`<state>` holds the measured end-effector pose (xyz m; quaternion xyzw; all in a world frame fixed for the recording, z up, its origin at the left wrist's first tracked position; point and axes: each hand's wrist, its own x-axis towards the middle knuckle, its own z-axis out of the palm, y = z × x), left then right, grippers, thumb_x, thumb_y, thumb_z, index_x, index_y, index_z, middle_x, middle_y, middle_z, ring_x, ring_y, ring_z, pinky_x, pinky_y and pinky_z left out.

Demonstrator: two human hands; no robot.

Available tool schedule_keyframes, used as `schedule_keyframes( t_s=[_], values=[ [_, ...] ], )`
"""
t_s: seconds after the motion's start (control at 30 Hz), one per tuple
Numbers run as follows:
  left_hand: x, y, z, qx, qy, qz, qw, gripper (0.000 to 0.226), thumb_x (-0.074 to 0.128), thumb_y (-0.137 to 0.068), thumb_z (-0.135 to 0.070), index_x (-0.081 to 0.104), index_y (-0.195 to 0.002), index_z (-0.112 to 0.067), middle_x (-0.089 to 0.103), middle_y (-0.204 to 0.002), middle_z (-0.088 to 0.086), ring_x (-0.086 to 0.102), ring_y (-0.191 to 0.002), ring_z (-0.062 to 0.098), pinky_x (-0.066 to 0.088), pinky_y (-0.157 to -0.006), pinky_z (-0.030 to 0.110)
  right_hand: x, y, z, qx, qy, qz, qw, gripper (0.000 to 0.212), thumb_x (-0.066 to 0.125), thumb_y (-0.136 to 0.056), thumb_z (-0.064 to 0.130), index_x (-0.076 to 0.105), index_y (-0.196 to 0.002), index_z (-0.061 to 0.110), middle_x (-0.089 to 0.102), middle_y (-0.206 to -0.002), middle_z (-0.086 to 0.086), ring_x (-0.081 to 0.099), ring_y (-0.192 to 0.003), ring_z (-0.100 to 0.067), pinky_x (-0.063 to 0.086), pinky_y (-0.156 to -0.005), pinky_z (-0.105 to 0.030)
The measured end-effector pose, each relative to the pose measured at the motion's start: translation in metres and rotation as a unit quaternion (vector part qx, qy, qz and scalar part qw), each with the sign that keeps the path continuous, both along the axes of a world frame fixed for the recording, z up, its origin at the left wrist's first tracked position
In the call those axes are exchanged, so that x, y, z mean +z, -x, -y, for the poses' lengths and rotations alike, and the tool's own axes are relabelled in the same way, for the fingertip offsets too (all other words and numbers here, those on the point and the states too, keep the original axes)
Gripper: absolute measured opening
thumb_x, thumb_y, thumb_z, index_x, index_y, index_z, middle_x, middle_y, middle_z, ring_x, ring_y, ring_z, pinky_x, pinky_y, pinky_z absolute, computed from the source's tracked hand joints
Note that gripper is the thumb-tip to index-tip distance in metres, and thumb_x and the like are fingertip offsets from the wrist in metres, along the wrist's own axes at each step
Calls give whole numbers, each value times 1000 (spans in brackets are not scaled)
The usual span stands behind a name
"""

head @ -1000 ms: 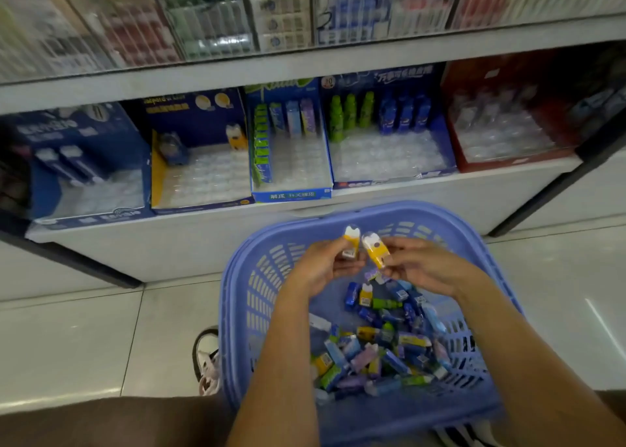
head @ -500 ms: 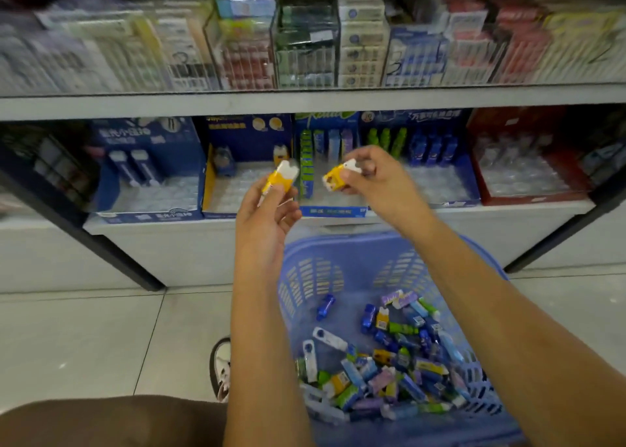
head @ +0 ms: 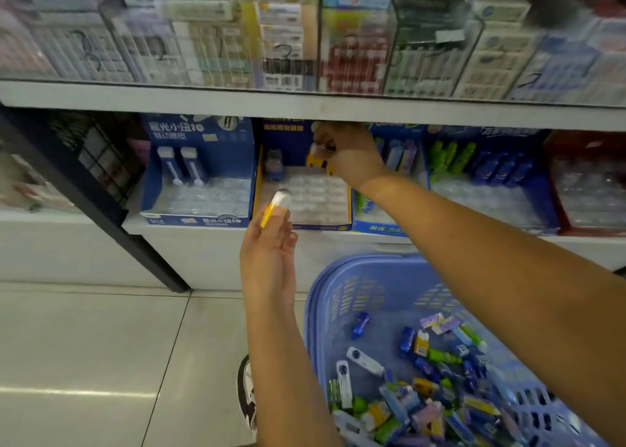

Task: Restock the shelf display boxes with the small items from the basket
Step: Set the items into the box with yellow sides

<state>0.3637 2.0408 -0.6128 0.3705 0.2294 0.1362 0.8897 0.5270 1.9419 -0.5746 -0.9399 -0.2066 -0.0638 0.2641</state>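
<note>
At centre frame the right hand (head: pixel 345 157) reaches under the upper shelf (head: pixel 203 99) into the yellow-edged display box (head: pixel 306 225). Its fingers are curled round a yellow and white item (head: pixel 315 157) near the box's back row. Whether the piece sits in a slot is hard to tell, since the hand covers it. Lower and a little left, the left hand (head: pixel 271 247) pinches a second yellow and white item (head: pixel 277 206) upright at its fingertips, just in front of the same box. The blue basket (head: pixel 333 297) sits at lower right, with a heap of small items (head: pixel 440 402) in its bottom. A blue display box (head: pixel 200 131) stands just left of the yellow-edged one.
</note>
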Motion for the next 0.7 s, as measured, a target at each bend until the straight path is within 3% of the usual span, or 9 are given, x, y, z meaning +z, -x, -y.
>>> schedule_keyframes(
  t_s=[0.07,0.17,0.23,0.33,0.43,0.6,0.7],
  values=[
    [-4,-1,-4,0,11,4,1000,23,67,-84,-22,67,-105,-16,68,-83,-8,61,-72,2,50,-64,13,0,-6,-5,-1,35,-35,999,27,54,-91,7,60,-116,4,62,-121,-10,60,-109,-24,45,-87,-25],
    [-11,-2,-7,2,21,-4,1000,18,54,-95,-17,66,-108,-15,68,-89,-5,57,-72,4,50,-66,14,-3,-11,-8,8,118,-12,993,30,55,-90,11,58,-119,6,61,-121,-14,56,-112,-30,45,-93,-31],
    [-13,-3,-9,-7,-1,-3,1000,18,53,-95,-16,67,-107,-18,71,-88,-7,59,-73,4,50,-68,15,-3,-15,-6,5,137,-13,990,31,55,-91,14,59,-120,5,59,-125,-13,54,-116,-28,40,-94,-27],
    [-14,-3,-9,-16,-35,-9,999,17,58,-93,-14,67,-104,-23,71,-97,-4,62,-79,7,51,-71,17,1,-21,-7,14,150,-21,988,26,58,-90,13,63,-112,0,63,-119,-14,57,-110,-27,40,-86,-24],
    [-15,-4,-8,-8,-87,-34,996,25,67,-87,-19,65,-110,-27,68,-109,-3,66,-90,8,50,-75,17,3,-24,-9,26,179,-48,982,27,59,-90,14,63,-112,-1,63,-118,-16,59,-108,-29,47,-92,-33],
    [-13,-6,-3,-24,-159,-26,987,21,69,-84,-21,68,-104,-15,73,-84,-10,65,-79,0,49,-76,16,6,-17,-7,28,185,-19,982,24,52,-93,15,64,-111,5,63,-115,-14,59,-105,-29,44,-84,-29],
    [-14,-7,-1,-26,-190,-20,981,23,69,-84,-20,70,-107,-17,73,-91,-5,65,-83,1,51,-72,12,12,-9,-7,52,191,-28,980,33,50,-95,15,56,-127,6,54,-131,-13,52,-117,-28,39,-88,-25]
  ],
)
